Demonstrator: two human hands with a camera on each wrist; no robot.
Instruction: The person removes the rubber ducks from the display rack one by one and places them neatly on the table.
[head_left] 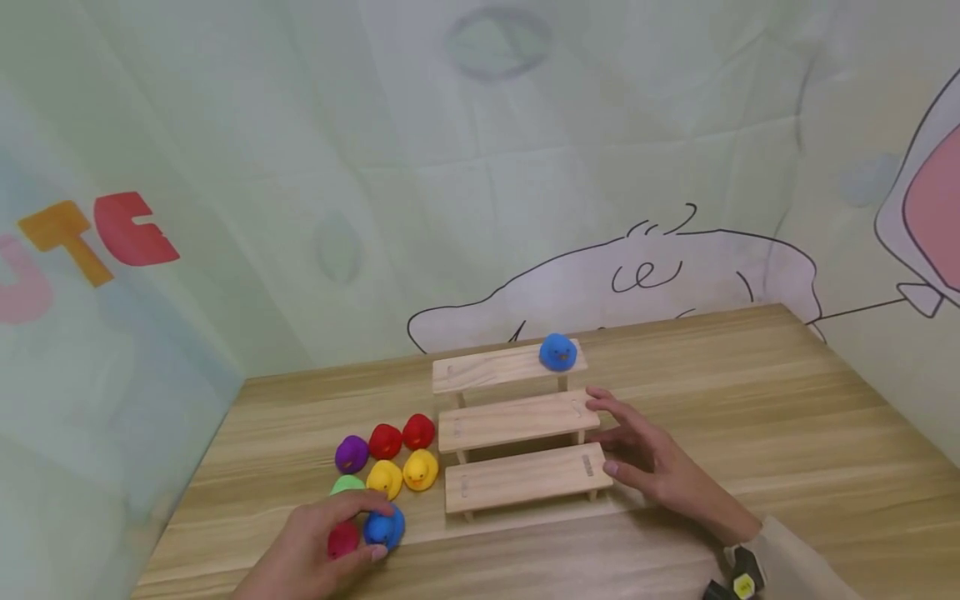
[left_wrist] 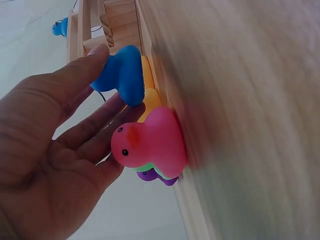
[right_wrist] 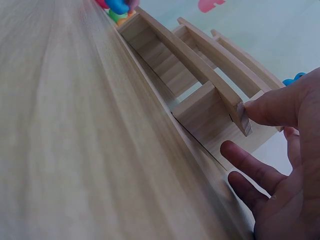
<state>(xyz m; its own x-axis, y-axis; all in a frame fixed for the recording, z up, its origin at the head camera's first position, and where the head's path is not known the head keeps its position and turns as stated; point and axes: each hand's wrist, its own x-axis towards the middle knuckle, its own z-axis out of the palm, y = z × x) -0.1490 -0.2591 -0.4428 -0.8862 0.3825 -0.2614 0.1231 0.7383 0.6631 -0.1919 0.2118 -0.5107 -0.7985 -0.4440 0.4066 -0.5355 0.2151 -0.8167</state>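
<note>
My left hand (head_left: pixel 311 542) pinches a blue rubber duck (head_left: pixel 384 527) between thumb and fingers at the front of a duck group. In the left wrist view that blue duck (left_wrist: pixel 122 75) sits between thumb and fingertips, beside a pink duck (left_wrist: pixel 152 137). Whether it touches the table I cannot tell. My right hand (head_left: pixel 656 467) is at the right end of a three-tier wooden stand (head_left: pixel 525 482), thumb against the lowest step and a finger by the middle one. The right wrist view shows the thumb on the board's end (right_wrist: pixel 242 117), other fingers loosely spread.
Another blue duck (head_left: pixel 558 352) stands on the right of the top step. Left of the stand are two red ducks (head_left: pixel 418 431), a purple one (head_left: pixel 352 454), two yellow ones (head_left: pixel 421 470) and a partly hidden green one (head_left: pixel 348 484). A printed cloth (head_left: pixel 337 167) hangs behind the wooden table (head_left: pixel 750 400).
</note>
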